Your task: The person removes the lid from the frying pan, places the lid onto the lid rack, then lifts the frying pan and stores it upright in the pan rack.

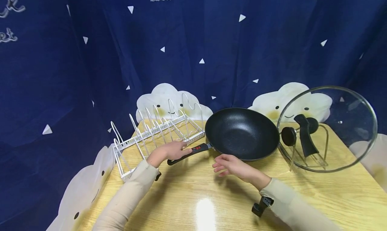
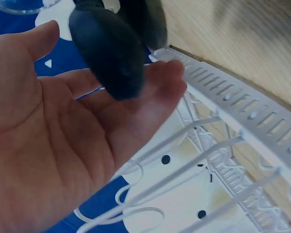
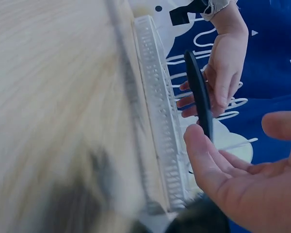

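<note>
A black wok stands on the table with its handle pointing left. My left hand is at the handle, fingers relaxed and uncurled. In the left wrist view the dark handle passes in front of the extended fingers of my left hand, thumb apart; contact is unclear. The right wrist view shows the left hand beside the handle. Below the wok's near-left rim, my right hand is held with fingers loosely bent, holding nothing; its palm shows in the right wrist view.
A white wire rack stands behind and left of the left hand; its slotted rail is close beside those fingers. At the right, a glass lid leans upright in a wire stand. A blue curtain hangs behind the table.
</note>
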